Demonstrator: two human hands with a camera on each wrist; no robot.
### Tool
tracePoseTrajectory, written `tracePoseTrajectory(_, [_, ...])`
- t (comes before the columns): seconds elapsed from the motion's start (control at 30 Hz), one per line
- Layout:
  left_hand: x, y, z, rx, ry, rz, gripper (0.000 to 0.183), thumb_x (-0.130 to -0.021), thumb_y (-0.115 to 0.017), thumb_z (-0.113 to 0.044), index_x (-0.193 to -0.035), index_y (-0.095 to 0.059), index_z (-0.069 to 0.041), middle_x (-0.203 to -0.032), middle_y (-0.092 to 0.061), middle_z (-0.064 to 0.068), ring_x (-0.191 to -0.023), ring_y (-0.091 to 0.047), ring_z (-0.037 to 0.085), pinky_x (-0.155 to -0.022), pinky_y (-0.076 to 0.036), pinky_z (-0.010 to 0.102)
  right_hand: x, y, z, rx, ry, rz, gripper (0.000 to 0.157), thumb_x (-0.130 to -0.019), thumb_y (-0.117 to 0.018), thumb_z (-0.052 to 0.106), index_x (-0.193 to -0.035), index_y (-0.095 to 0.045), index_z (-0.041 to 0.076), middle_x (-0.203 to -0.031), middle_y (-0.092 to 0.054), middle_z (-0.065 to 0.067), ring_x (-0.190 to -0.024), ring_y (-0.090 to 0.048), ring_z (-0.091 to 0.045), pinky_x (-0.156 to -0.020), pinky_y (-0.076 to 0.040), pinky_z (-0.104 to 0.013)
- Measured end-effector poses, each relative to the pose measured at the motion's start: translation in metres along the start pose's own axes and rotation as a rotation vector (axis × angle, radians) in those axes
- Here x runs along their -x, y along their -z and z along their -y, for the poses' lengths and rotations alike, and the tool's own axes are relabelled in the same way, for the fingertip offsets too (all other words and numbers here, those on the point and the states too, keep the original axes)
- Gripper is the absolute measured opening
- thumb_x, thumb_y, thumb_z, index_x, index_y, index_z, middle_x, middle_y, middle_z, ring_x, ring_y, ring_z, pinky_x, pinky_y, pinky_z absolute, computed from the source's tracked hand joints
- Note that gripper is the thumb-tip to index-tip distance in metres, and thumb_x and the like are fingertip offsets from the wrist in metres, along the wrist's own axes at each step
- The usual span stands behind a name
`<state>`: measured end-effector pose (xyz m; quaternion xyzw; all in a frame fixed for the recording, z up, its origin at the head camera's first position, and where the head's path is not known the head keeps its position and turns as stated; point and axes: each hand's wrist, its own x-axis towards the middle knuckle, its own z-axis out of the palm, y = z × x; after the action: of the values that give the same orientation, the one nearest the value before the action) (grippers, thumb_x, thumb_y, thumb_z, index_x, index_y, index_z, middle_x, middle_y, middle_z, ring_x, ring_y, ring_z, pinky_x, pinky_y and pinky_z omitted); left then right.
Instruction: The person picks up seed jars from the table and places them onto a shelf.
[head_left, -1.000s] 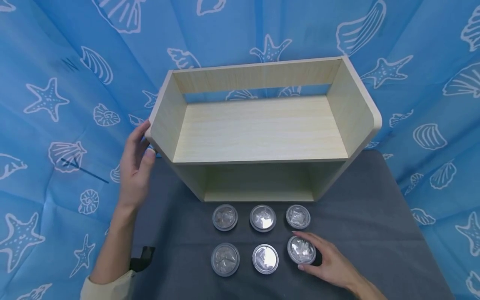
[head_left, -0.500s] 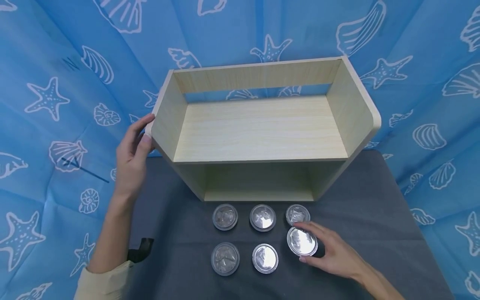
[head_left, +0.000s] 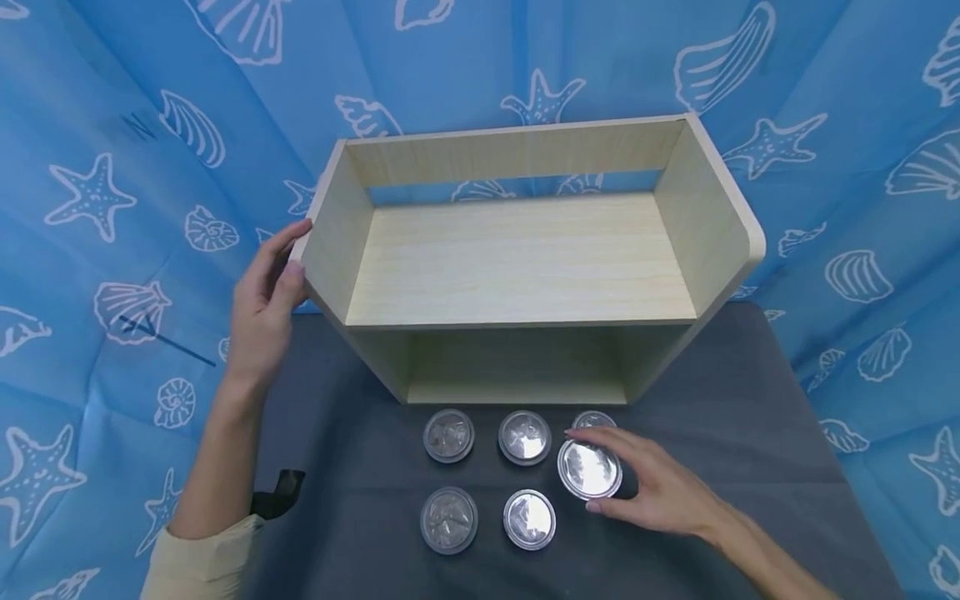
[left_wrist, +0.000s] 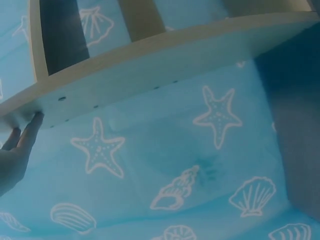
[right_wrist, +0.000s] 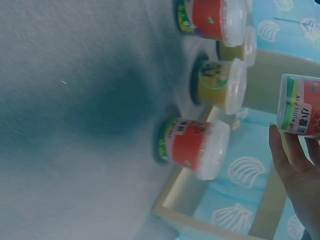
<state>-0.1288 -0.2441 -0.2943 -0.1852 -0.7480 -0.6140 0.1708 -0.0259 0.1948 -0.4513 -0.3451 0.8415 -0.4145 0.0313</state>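
Observation:
Between the thumb and fingers of my right hand (head_left: 660,483) is a small clear plastic tub (head_left: 589,470) with a shiny round lid. In the right wrist view this tub (right_wrist: 303,105) has a red and green label and is raised off the table. It partly covers another lidded tub (head_left: 595,418) in the head view. My left hand (head_left: 262,312) touches the left side panel of a pale wooden two-tier shelf (head_left: 517,258). Its fingertips (left_wrist: 35,120) meet the panel's outer face in the left wrist view.
Several more lidded tubs, such as the back-left tub (head_left: 449,436) and front-middle tub (head_left: 529,520), stand before the shelf on a dark grey tablecloth (head_left: 360,508). A blue seashell-print curtain (head_left: 847,200) hangs behind and at both sides.
My right hand has lifted its tub and carried it forward and slightly left, over the back-right tub. My left hand has slid slightly up along the shelf's side panel.

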Motion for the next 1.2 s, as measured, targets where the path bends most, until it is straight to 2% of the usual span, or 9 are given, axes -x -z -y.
tracePoseTrajectory(0.23, [-0.004, 0.001, -0.001, 0.066, 0.035, 0.019, 0.043, -0.105, -0.046, -0.015, -0.147, -0.047, -0.009, -0.148, -0.044, 0.017, -0.126, -0.051, 0.027, -0.088, -0.052, 0.022, -0.02, 0.009, 0.009, -0.034, 0.023, 0.037, 0.08, -0.076, -0.088, 0.024, -0.146, -0.048, 0.021, -0.139, -0.055, 0.004, -0.125, -0.053, -0.013, -0.102, -0.04, -0.022])
tracePoseTrajectory(0.43, [-0.009, 0.001, -0.003, 0.067, 0.073, 0.023, 0.042, -0.106, -0.044, -0.02, -0.148, -0.046, -0.011, -0.149, -0.042, 0.014, -0.126, -0.05, 0.028, -0.089, -0.051, 0.022, -0.036, 0.014, 0.014, -0.074, 0.036, 0.026, 0.078, -0.076, -0.088, 0.022, -0.145, -0.05, 0.018, -0.141, -0.055, 0.003, -0.128, -0.053, -0.013, -0.103, -0.041, -0.024])
tracePoseTrajectory(0.73, [-0.012, -0.003, -0.004, 0.048, 0.162, -0.072, 0.038, -0.105, -0.047, -0.028, -0.139, -0.056, -0.015, -0.144, -0.047, 0.01, -0.124, -0.049, 0.029, -0.086, -0.052, 0.027, -0.057, 0.024, 0.025, -0.072, 0.043, -0.002, 0.075, -0.08, -0.085, 0.023, -0.146, -0.048, 0.018, -0.138, -0.056, 0.005, -0.124, -0.053, -0.012, -0.102, -0.04, -0.025])
tracePoseTrajectory(0.97, [-0.014, -0.005, -0.006, 0.11, 0.171, -0.082, 0.037, -0.104, -0.049, -0.027, -0.138, -0.057, -0.014, -0.143, -0.048, 0.01, -0.12, -0.05, 0.027, -0.084, -0.052, 0.027, -0.072, 0.031, 0.036, -0.097, 0.045, 0.011, 0.077, -0.079, -0.085, 0.021, -0.146, -0.047, 0.02, -0.139, -0.055, 0.005, -0.123, -0.054, -0.012, -0.101, -0.042, -0.025])
tracePoseTrajectory(1.2, [-0.014, -0.006, -0.004, 0.118, 0.17, -0.07, 0.038, -0.105, -0.047, -0.026, -0.141, -0.055, -0.014, -0.142, -0.047, 0.008, -0.12, -0.047, 0.026, -0.087, -0.049, 0.028, -0.086, 0.038, 0.047, -0.119, 0.061, 0.013, 0.078, -0.079, -0.086, 0.018, -0.146, -0.046, 0.019, -0.139, -0.055, 0.005, -0.119, -0.056, -0.012, -0.098, -0.045, -0.027])
